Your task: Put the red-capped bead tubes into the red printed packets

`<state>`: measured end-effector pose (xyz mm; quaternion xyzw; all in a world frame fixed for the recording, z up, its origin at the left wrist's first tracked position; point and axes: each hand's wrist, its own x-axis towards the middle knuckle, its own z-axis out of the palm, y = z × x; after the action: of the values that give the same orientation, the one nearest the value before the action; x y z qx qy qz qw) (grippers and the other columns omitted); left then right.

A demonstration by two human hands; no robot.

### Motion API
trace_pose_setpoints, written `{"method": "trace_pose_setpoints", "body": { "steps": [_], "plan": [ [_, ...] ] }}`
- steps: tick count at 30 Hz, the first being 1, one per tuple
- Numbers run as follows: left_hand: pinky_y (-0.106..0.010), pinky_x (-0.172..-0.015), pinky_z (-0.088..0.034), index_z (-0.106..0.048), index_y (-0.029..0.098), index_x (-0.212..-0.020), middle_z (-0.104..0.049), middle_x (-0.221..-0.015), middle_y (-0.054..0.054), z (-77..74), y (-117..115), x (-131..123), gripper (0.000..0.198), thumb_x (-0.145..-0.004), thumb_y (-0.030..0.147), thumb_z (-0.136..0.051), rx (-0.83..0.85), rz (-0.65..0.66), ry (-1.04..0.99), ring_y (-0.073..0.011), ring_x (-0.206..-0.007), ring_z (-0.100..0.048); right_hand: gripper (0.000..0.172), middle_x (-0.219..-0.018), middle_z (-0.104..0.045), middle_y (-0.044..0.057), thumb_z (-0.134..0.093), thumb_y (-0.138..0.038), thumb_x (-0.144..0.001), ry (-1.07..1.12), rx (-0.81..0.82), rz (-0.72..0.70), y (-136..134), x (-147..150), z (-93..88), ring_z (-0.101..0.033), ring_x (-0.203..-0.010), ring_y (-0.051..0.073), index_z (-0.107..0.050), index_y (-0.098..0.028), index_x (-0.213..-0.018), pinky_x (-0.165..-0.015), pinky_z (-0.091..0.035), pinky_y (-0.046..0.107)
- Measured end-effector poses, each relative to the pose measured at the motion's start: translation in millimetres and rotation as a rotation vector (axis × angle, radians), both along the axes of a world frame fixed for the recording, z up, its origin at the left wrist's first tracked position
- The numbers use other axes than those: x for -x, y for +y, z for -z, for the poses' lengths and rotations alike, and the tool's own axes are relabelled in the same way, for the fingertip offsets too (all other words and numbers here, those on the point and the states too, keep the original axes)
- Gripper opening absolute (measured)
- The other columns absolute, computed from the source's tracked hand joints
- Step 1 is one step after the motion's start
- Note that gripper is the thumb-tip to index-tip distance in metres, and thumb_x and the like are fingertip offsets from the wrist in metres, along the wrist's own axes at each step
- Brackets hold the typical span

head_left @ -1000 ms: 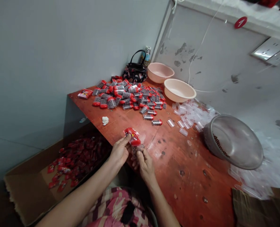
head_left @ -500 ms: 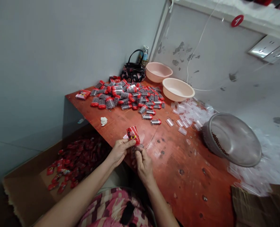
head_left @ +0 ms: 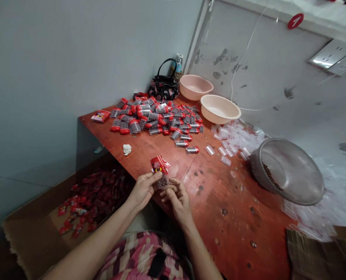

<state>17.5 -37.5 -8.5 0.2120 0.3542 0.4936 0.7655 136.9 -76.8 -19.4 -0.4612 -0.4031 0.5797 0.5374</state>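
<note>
Red printed sachet [head_left: 158,165] stands almost upright between the person's hands, above the near edge of the worktop [head_left: 225,233], with a clear tube of dark pellets [head_left: 162,182] at its lower end. Its long axis tilts slightly, running from the tube up and away from the person. The left hand [head_left: 143,190] is narrowly closed and pinches the sachet from the left, and it is the nearer hand to the printed part. The right hand [head_left: 177,200] has its fingers loosely curled just beside the tube, though I cannot tell whether they touch it.

Farther along the worktop, a large heap of red-capped filled tubes [head_left: 149,116] spreads toward the back corner, with a few lying apart toward the front. A flat red packet [head_left: 100,116] lies near the left edge, and a crumpled white tissue [head_left: 127,149] sits nearer the hands.

Below the left edge, an open cardboard box [head_left: 29,229] holds many red sachets [head_left: 93,198]. Two empty pale pink basins [head_left: 194,87] stand in the back corner beside a black handbag [head_left: 164,87]. Loose clear plastic tubes [head_left: 237,138] scatter toward the right, next to a tilted steel bowl [head_left: 286,171] with dark pellets [head_left: 270,177] gathered low inside.
</note>
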Motion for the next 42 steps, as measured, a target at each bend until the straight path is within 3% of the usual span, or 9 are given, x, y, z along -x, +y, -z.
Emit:
{"method": "trace_pose_setpoints", "body": {
  "steps": [9, 15, 18, 23, 28, 33, 37, 39, 42],
  "plan": [
    [-0.025, -0.059, -0.048, -0.064, 0.007, -0.069, -0.063, -0.063, -0.005, 1.3, -24, 15, 0.013, -0.07, 0.02, -0.063, 0.003, -0.037, 0.045, -0.0135, -0.059, -0.059, 0.019, -0.053, -0.056, -0.006, -0.059, -0.033, -0.074, 0.011, 0.08, -0.003, 16, 20, 2.1, -0.052, -0.039, 0.007, -0.049, -0.018, -0.08, -0.039, -0.041, 0.016],
    [-0.033, -0.075, -0.05, -0.061, 0.014, -0.094, -0.065, -0.1, -0.012, 1.2, -22, 66, 0.042, -0.073, 0.049, -0.051, 0.061, -0.478, 0.145, -0.0225, -0.09, -0.061, 0.017, -0.058, -0.059, -0.003, -0.055, -0.034, -0.076, -0.036, 0.06, -0.038, 18, 17, -6.7, -0.053, -0.042, 0.008, -0.051, -0.017, -0.076, -0.039, -0.041, 0.017],
    [-0.04, -0.079, -0.048, -0.058, 0.014, -0.103, -0.062, -0.107, -0.015, 9.5, -15, 65, 0.045, -0.074, 0.047, -0.05, -0.06, -0.332, 0.484, -0.0253, -0.092, -0.06, 0.019, -0.057, -0.057, -0.003, -0.053, -0.035, -0.078, -0.101, 0.063, 0.023, 19, 4, -10.7, -0.051, -0.042, 0.007, -0.05, -0.017, -0.073, -0.038, -0.04, 0.017],
    [-0.045, -0.101, -0.024, -0.056, 0.019, -0.112, -0.049, -0.125, -0.01, 25.8, 16, 29, 0.04, -0.075, 0.035, -0.054, -0.771, -0.095, 1.273, -0.0267, -0.119, -0.037, 0.019, -0.059, -0.057, -0.002, -0.05, -0.034, -0.08, -0.181, 0.049, 0.03, 16, -5, -11.4, -0.049, -0.044, 0.007, -0.05, -0.016, -0.072, -0.04, -0.038, 0.016],
    [-0.052, -0.099, -0.022, -0.063, 0.026, -0.101, -0.055, -0.118, -0.005, 39.3, 38, 13, 0.026, -0.079, 0.031, -0.049, -0.922, -0.08, 1.644, -0.0291, -0.119, -0.037, 0.019, -0.058, -0.056, -0.002, -0.05, -0.034, -0.079, -0.217, 0.054, 0.031, 13, -10, -7.5, -0.048, -0.044, 0.007, -0.052, -0.016, -0.072, -0.041, -0.038, 0.017],
    [-0.051, -0.098, -0.026, -0.063, 0.024, -0.1, -0.06, -0.112, -0.004, 46.3, 36, 13, 0.025, -0.081, 0.028, -0.046, -0.94, -0.207, 1.573, -0.0259, -0.116, -0.041, 0.019, -0.072, -0.06, 0.0, -0.056, -0.035, -0.075, -0.19, 0.07, 0.108, 31, -9, -1.5, -0.056, -0.059, 0.01, -0.055, -0.018, -0.083, -0.049, -0.044, 0.02],
    [-0.047, -0.098, -0.03, -0.061, 0.023, -0.104, -0.058, -0.115, -0.005, 39.5, 23, 9, 0.027, -0.081, 0.025, -0.047, -0.948, -0.274, 1.343, -0.0236, -0.116, -0.043, 0.035, -0.079, -0.06, -0.001, -0.063, -0.032, -0.068, -0.02, 0.054, 0.14, 53, -2, 0.9, -0.058, -0.063, 0.012, -0.049, -0.02, -0.098, -0.053, -0.047, 0.022],
    [-0.042, -0.097, -0.033, -0.06, 0.023, -0.106, -0.058, -0.115, -0.005, 30.7, 15, 9, 0.03, -0.078, 0.027, -0.05, -0.856, -0.257, 1.184, -0.0234, -0.113, -0.046, 0.035, -0.066, -0.057, -0.005, -0.064, -0.029, -0.067, 0.002, 0.046, 0.144, 61, -2, -1.0, -0.054, -0.053, 0.009, -0.049, -0.02, -0.097, -0.05, -0.045, 0.02],
    [-0.037, -0.088, -0.042, -0.06, 0.022, -0.108, -0.062, -0.108, -0.005, 15.6, 9, 13, 0.037, -0.073, 0.033, -0.056, -0.525, -0.184, 0.923, -0.0241, -0.1, -0.056, 0.034, -0.057, -0.054, -0.008, -0.066, -0.025, -0.065, 0.015, 0.054, 0.057, 67, -7, -7.9, -0.049, -0.047, 0.007, -0.051, -0.019, -0.094, -0.047, -0.041, 0.017]
  ]
}}
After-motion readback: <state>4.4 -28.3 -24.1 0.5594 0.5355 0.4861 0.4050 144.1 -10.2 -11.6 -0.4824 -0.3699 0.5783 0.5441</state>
